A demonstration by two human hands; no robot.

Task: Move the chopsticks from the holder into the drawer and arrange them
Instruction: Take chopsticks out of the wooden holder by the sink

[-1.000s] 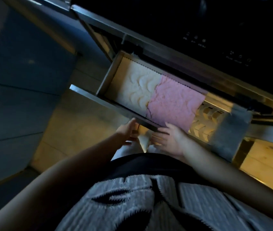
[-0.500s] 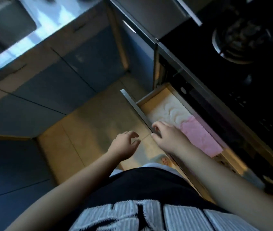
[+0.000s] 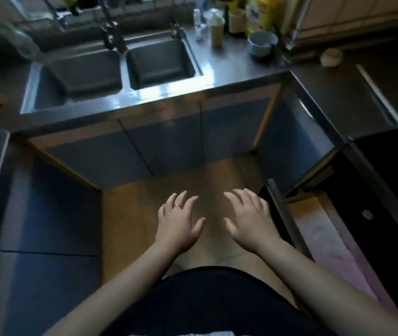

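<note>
The drawer (image 3: pixel 281 209) stands pulled out at the right, lined with a white and pink mat (image 3: pixel 324 236). No chopsticks lie in the part of it I can see. My left hand (image 3: pixel 178 221) and my right hand (image 3: pixel 249 219) hover over the floor in front of me, palms down, fingers spread, holding nothing. My right hand is just left of the drawer's front edge, not touching it. A tall beige cup-like container (image 3: pixel 217 32) stands on the counter behind the sink; I cannot tell whether it is the chopstick holder. No chopsticks are clearly visible.
A steel double sink (image 3: pixel 118 69) fills the far counter, with a faucet (image 3: pixel 113 37) behind it. Bottles, a yellow package (image 3: pixel 260 13) and a grey bowl (image 3: pixel 262 43) crowd the back right. Blue cabinet doors (image 3: pixel 164 146) face me. A dark cooktop counter (image 3: pixel 363 98) runs along the right.
My view has swung up and left from the drawer to the sink counter. My right hand let go of the drawer's edge; both hands now hover open over the floor.
</note>
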